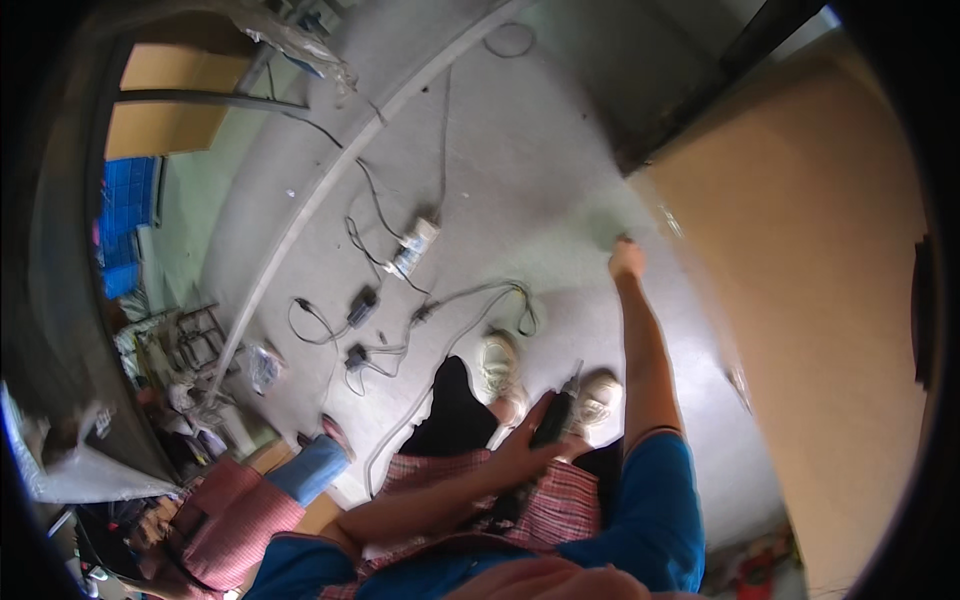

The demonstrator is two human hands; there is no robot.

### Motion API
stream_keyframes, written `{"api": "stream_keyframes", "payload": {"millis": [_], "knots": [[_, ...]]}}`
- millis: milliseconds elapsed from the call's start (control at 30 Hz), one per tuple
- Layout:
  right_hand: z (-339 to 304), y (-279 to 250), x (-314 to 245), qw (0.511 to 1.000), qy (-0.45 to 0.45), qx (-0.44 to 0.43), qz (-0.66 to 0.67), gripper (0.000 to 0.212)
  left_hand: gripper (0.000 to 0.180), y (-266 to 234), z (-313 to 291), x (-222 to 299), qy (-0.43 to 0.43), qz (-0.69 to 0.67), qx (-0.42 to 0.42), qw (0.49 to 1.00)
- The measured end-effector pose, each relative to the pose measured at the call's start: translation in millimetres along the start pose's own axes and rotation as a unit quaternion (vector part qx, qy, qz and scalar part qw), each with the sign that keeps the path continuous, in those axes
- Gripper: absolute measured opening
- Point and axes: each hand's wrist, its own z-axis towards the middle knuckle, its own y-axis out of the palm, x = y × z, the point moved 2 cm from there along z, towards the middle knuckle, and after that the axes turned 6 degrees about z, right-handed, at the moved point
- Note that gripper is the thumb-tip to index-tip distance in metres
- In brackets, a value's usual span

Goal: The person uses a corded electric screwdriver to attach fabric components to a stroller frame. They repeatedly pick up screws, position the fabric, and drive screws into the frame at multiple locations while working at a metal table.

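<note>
Held low in front of my body, my left hand [520, 458] is wrapped around a black handheld tool with a narrow grey tip [556, 412], which looks like an electric screwdriver. Its tip points up and away, above my shoes. My right arm stretches forward, and my right hand [627, 260] is closed in the air over the grey floor. Whatever its fingers hold, if anything, is too small to make out. To the right of that hand stands a large tan board [800, 270]; a gap separates the two.
A white power strip [413, 248] lies on the floor with cables and black adapters [363, 307] around it. Another person in a red checked garment [240, 520] sits at lower left. Shelving with cluttered items [190, 400] lines the left side. A dark metal frame [700, 110] stands behind the board.
</note>
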Motion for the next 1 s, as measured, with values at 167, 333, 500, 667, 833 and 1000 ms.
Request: {"api": "stream_keyframes", "payload": {"millis": [167,333,500,667,833,1000], "knots": [[-105,-41,-41,0.996,0.016,-0.087,0.02,0.02,0.095,3,-4,-3,-0.071,-0.097,0.015,0.993],[-265,-122,-66,0.951,-0.035,-0.122,0.281,0.009,0.095,0,-1,-37,-0.116,-0.137,0.008,0.984],[-469,-358,-144,0.592,0.051,-0.6,0.535,0.013,0.091,-2,-86,-49,-0.074,-0.142,-0.078,0.984],[-622,-501,-211,0.682,-0.191,-0.664,0.239,0.022,0.087,-2,-207,17,-0.04,-0.064,-0.063,0.995],[-652,-576,-263,0.807,-0.232,-0.507,0.195,0.025,0.099,-12,-282,98,0.063,0.015,-0.067,0.996],[-641,-622,-309,0.842,-0.294,-0.422,0.164,0.027,0.098,-16,-376,190,0.145,-0.005,-0.04,0.989]]}}
